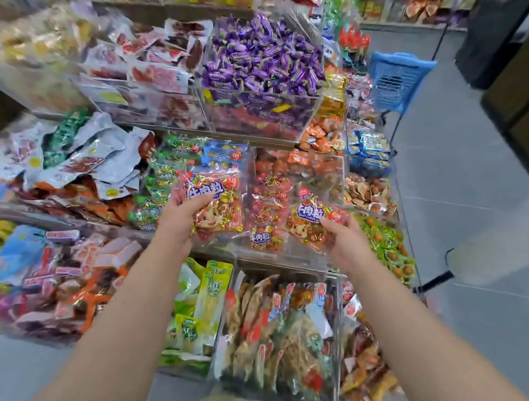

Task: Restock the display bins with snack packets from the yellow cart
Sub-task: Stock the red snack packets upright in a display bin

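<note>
The left grip (181, 217) pinches a clear plastic snack packet printed in red, blue and gold (217, 204) near its lower left edge, thumb on the front. The right grip (345, 240) holds a second packet of the same print (309, 222) by its right side. Both packets hang over the clear acrylic display bin (288, 255) in the middle row, where matching packets (267, 212) lie. A bin of purple-wrapped sweets (264, 62) stands on the tier behind.
</note>
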`<state>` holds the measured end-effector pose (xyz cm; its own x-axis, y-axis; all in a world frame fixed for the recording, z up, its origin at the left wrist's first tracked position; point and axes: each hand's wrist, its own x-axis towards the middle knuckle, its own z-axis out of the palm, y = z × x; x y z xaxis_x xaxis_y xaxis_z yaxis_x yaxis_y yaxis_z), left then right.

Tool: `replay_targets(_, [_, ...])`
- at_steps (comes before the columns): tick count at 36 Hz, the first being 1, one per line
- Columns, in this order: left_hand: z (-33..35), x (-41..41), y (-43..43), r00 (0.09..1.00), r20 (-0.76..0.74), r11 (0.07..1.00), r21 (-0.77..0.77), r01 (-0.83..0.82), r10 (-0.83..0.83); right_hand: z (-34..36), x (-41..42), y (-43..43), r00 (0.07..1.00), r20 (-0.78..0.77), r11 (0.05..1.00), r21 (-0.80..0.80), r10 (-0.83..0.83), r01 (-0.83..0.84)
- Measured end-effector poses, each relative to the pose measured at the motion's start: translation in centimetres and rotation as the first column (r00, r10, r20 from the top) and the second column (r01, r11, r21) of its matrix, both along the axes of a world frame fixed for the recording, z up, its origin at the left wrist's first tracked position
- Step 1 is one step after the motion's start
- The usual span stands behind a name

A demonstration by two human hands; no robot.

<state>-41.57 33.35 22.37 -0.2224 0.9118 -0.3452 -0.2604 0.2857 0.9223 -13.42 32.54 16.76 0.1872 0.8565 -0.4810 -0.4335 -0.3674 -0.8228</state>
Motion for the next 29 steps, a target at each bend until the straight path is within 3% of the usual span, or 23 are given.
replay_targets(4, [0.2, -1.0, 2.0, 1.0, 0.011, 0.999, 0.052, -0.007, 0.006, -0.8, -1.9, 2.3, 0.928, 0.336, 0.987, -0.042, 0.162, -0.157])
replay_targets(6, [0.1, -1.4, 3.0, 1.0, 0.026, 0.998, 0.057, 0.016, -0.017, -1.3, -3.3, 3.1, 0.872, 0.41, 0.963, -0.095, 0.267, -0.251])
replay_targets(12, [-0.2, -2.1, 5.8, 0.996, 0.049, 0.997, 0.021, 0.078, -0.079, -4.3, -6.9, 5.3, 0.783, 0.449, 0.903, -0.192, 0.43, -0.385])
replay_targets(15, [-0.4, -2.1, 7.2, 0.994, 0.049, 0.995, -0.012, 0.096, -0.096, -6.2, -7.2, 6.3, 0.729, 0.415, 0.837, -0.32, 0.545, -0.444])
replay_targets(19, [-0.9, -1.9, 8.9, 0.988, 0.042, 0.988, -0.031, 0.151, -0.149, -7.5, -6.8, 7.4, 0.461, 0.483, 0.666, -0.496, 0.745, -0.556])
replay_targets(24, [-1.3, -1.3, 11.0, 0.979, 0.086, 0.981, -0.037, 0.19, -0.186, -7.7, -6.7, 8.1, 0.293, 0.516, 0.589, -0.634, 0.805, -0.501])
replay_targets(29, [-2.0, -0.6, 12.4, 0.973, 0.122, 0.98, 0.006, 0.197, -0.196, -9.4, -5.9, 7.8, 0.317, 0.541, 0.622, -0.608, 0.779, -0.493])
